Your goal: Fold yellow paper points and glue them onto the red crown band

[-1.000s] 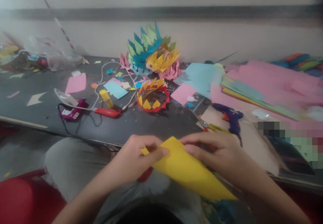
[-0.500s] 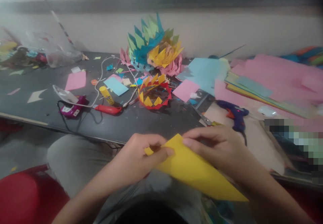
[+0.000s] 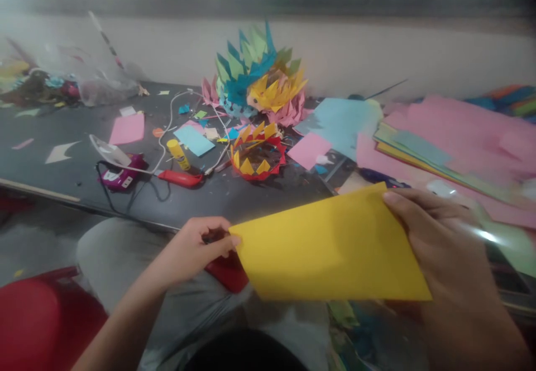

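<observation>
A yellow sheet of paper [image 3: 330,248] is stretched between my two hands above my lap. My left hand [image 3: 205,251] pinches its upper left corner between thumb and fingers. At the upper right corner my right hand [image 3: 435,237] grips it, thumb in front and the other fingers partly behind. On the table beyond stands a ring of red and yellow folded paper points [image 3: 258,156]. Behind that ring is a larger piece of folded paper points [image 3: 251,81] in blue, green, yellow and pink.
A red-handled tool [image 3: 180,178], a yellow glue stick [image 3: 178,154] and a purple power socket block [image 3: 122,176] with a white cable lie at left. Paper sheets [image 3: 464,136] are stacked at right, near a partly covered glue gun [image 3: 383,178]. A red stool [image 3: 37,326] stands at lower left.
My hands have moved apart, the right one going right and the left one left. The yellow paper, gathered between them before, is now spread wide and covers the scissors and much of the glue gun.
</observation>
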`<move>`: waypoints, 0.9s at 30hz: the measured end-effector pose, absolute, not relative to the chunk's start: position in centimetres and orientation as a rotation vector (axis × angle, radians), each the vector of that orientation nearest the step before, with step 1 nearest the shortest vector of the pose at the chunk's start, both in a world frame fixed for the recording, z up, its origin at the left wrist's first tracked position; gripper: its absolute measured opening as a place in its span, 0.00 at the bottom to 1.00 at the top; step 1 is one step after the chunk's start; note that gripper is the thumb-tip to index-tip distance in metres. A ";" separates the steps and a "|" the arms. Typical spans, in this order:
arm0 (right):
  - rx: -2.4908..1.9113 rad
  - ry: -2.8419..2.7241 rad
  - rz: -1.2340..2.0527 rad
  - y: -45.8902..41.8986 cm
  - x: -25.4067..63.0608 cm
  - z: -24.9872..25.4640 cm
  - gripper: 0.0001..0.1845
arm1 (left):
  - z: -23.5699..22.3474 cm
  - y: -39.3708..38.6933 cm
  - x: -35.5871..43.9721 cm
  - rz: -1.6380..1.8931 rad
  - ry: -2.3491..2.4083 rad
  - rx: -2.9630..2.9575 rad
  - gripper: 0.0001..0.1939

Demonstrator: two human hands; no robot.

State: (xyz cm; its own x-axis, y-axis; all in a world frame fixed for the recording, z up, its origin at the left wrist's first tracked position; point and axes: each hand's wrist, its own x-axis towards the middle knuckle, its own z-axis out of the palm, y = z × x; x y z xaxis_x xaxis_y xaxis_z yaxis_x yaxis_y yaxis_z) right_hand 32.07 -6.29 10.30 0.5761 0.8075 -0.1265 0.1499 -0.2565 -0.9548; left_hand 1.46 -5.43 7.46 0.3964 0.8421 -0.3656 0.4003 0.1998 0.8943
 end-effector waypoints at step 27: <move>-2.115 -2.347 -0.057 6.4 28.6 3.3 0.17 | 4.6 -0.3 5.7 -0.145 1.984 2.260 0.08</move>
